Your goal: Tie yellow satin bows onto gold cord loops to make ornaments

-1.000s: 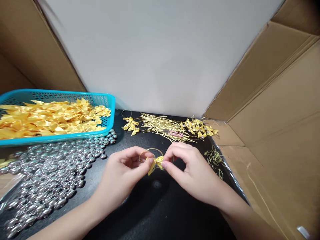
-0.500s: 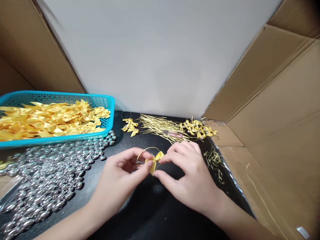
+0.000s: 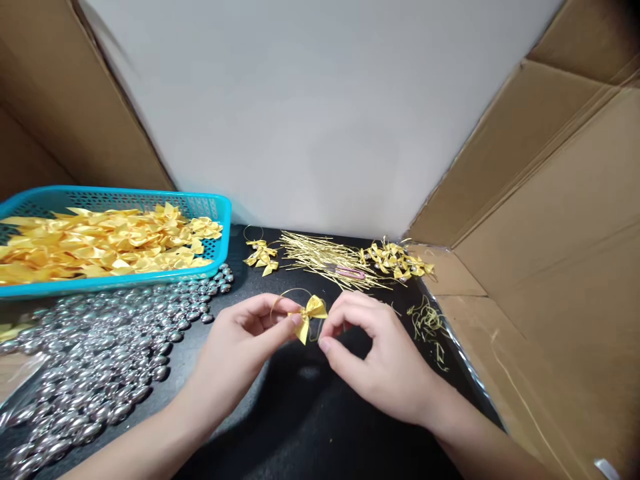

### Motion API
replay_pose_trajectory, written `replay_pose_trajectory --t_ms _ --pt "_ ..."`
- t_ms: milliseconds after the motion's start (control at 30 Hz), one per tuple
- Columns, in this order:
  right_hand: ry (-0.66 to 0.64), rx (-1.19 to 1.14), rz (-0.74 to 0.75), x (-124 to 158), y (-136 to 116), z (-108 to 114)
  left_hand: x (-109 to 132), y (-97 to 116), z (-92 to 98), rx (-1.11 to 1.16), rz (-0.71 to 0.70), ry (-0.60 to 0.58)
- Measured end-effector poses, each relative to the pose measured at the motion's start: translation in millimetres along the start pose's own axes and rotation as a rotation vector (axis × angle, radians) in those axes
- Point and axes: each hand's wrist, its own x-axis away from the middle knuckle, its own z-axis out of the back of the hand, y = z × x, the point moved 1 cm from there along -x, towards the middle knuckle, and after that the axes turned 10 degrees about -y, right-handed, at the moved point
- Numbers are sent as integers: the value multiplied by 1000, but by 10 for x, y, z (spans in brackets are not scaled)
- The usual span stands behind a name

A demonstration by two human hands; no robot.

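Note:
Between thumb and fingers, my left hand pinches a yellow satin bow at its knot. A loop of thin gold cord arches up from the bow over my left fingers. My right hand is just right of the bow, thumb and forefinger pinched together on a thin strand of the cord hanging beside the bow's tail. The strand's end is hidden by the fingertips. Both hands are raised over the black tabletop.
A turquoise basket of yellow bows stands at left, with many silver beads before it. Behind my hands lie gold cord lengths, a pink-handled tool and finished bows. Cord scraps lie right, beside cardboard walls.
My right hand has moved slightly right, away from the bow, drawing the thin strand. The bow now shows more fully in my left hand, which stays nearly in place.

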Motion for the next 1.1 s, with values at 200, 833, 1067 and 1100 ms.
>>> replay_pose_trajectory --t_ms 200,833,1067,1100 --pt "17 78 -90 -9 110 -193 -19 -6 16 50 5 -25" --pt "-406 -148 112 -19 111 288 -99 37 38 118 53 64" --pt "-460 3 109 -11 167 411 -112 38 46 129 57 100" --pt "-465 29 101 -13 173 424 -111 37 46 129 60 101"
